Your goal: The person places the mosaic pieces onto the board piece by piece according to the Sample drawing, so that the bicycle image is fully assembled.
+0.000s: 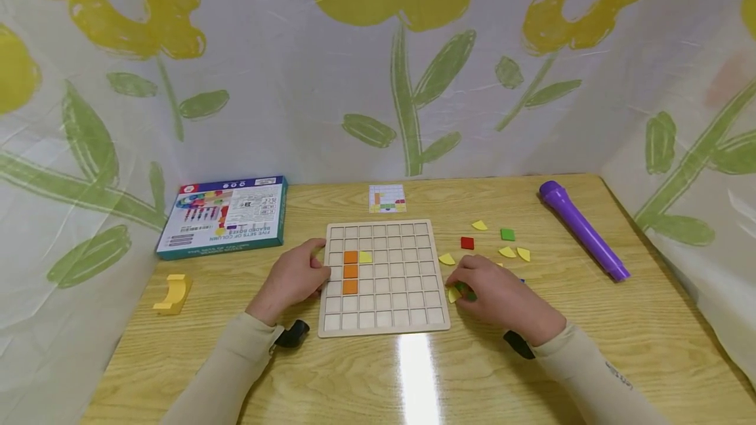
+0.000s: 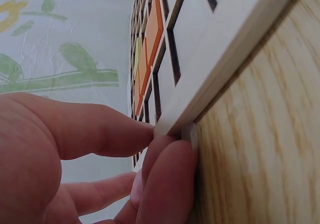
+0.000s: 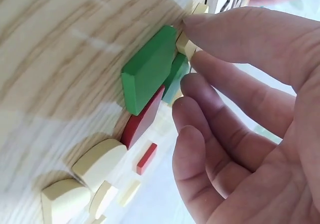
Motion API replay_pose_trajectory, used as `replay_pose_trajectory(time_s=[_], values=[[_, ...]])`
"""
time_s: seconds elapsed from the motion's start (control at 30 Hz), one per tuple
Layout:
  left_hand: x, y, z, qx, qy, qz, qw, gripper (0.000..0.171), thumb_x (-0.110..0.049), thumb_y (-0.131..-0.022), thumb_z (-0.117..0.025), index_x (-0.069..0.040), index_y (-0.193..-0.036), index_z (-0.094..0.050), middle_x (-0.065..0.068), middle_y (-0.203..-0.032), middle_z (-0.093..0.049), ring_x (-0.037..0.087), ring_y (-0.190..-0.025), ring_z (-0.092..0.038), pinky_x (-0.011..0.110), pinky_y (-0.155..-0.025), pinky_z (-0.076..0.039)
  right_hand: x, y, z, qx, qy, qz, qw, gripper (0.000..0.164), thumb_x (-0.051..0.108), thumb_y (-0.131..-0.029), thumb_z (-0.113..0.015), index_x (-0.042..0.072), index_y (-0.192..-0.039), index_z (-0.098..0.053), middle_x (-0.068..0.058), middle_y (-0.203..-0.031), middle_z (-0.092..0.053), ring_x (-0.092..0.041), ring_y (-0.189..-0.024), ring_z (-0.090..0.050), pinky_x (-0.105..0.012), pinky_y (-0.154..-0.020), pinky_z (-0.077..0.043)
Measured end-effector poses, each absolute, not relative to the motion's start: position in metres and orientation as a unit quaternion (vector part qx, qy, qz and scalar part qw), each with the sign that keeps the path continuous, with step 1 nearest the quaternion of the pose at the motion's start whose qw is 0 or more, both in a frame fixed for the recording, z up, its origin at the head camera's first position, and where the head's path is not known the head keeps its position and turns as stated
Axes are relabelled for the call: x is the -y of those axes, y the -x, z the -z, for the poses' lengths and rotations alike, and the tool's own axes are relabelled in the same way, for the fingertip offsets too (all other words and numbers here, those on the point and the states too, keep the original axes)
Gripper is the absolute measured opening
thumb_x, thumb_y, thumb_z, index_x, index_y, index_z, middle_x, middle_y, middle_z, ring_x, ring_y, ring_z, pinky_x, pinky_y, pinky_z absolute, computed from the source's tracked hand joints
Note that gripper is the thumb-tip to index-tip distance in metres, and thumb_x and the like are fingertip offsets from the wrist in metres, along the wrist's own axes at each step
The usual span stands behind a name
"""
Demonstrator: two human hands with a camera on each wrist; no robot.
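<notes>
A square wooden grid board [image 1: 384,303] lies on the table. Three orange square tiles [image 1: 351,271] form a column in it, with a yellow tile [image 1: 365,257] right of the top one. At the board's left edge, my left hand [image 1: 298,275] pinches the rim between thumb and fingers, as the left wrist view shows. My right hand [image 1: 493,290] is just right of the board, thumb and index finger on either side of a small yellow piece [image 3: 186,45]. Close to those fingertips lie a green tile [image 3: 150,69] and a red piece [image 3: 144,118], partly under the hand.
Yellow quarter-circle pieces [image 1: 479,225], a red square [image 1: 467,242] and a green square [image 1: 507,234] lie scattered at the right. Behind the board is a pattern card [image 1: 387,199]. A purple microphone-shaped object [image 1: 585,231], a box [image 1: 224,216] and a yellow curved block [image 1: 174,294] stand farther out.
</notes>
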State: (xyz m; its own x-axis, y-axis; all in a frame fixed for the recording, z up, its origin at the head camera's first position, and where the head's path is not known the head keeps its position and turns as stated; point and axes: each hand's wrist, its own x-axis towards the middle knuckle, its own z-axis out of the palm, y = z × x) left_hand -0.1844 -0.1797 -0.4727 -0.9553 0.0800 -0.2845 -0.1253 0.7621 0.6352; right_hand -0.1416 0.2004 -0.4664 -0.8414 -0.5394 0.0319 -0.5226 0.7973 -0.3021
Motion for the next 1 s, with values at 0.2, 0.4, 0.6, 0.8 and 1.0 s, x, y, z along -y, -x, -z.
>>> replay_pose_trajectory(time_s=[0.2, 0.4, 0.6, 0.8, 1.0], values=[[0.1780, 0.1841, 0.4732, -0.926, 0.010, -0.348, 0.150, 0.069, -0.019, -0.098, -0.069, -0.010, -0.162, -0.046, 0.008, -0.099, -0.069, 0.018, -0.069, -0.067, 0.030, -0.064, -0.052, -0.1979, 0.1411, 0.4650, -0.947, 0.290, 0.135, 0.023, 0.024, 0.009, -0.086, -0.089, 0.016, -0.108, -0.082, 0.004, -0.104, -0.066, -0.009, -0.096, -0.062, -0.030, -0.081, -0.058], [0.1774, 0.1838, 0.4723, -0.925, 0.006, -0.349, 0.151, 0.069, -0.019, -0.099, -0.068, -0.010, -0.163, -0.045, 0.008, -0.098, -0.069, 0.018, -0.068, -0.067, 0.030, -0.065, -0.051, -0.1987, 0.1410, 0.4649, -0.945, 0.301, 0.128, 0.017, 0.022, 0.009, -0.086, -0.089, 0.017, -0.105, -0.082, 0.004, -0.105, -0.068, -0.014, -0.102, -0.067, -0.034, -0.084, -0.061], [0.1776, 0.1841, 0.4713, -0.926, 0.010, -0.345, 0.153, 0.069, -0.019, -0.098, -0.069, -0.010, -0.163, -0.045, 0.008, -0.098, -0.069, 0.018, -0.068, -0.067, 0.030, -0.065, -0.051, -0.2008, 0.1408, 0.4642, -0.945, 0.302, 0.127, 0.017, 0.022, 0.007, -0.086, -0.088, 0.018, -0.104, -0.082, 0.005, -0.105, -0.069, -0.014, -0.101, -0.068, -0.036, -0.087, -0.062], [0.1796, 0.1850, 0.4717, -0.927, 0.007, -0.344, 0.151, 0.069, -0.019, -0.099, -0.068, -0.009, -0.163, -0.045, 0.008, -0.099, -0.069, 0.017, -0.068, -0.067, 0.030, -0.065, -0.051, -0.2002, 0.1387, 0.4650, -0.944, 0.308, 0.117, 0.016, 0.024, 0.008, -0.085, -0.090, 0.016, -0.107, -0.083, 0.005, -0.103, -0.069, -0.014, -0.099, -0.068, -0.034, -0.084, -0.062], [0.1805, 0.1845, 0.4716, -0.925, 0.007, -0.347, 0.153, 0.069, -0.018, -0.098, -0.068, -0.009, -0.163, -0.045, 0.009, -0.098, -0.069, 0.017, -0.068, -0.068, 0.030, -0.065, -0.052, -0.2002, 0.1381, 0.4685, -0.941, 0.318, 0.120, 0.008, 0.024, 0.007, -0.084, -0.090, 0.017, -0.104, -0.082, 0.004, -0.106, -0.070, -0.016, -0.102, -0.069, -0.035, -0.086, -0.063]])
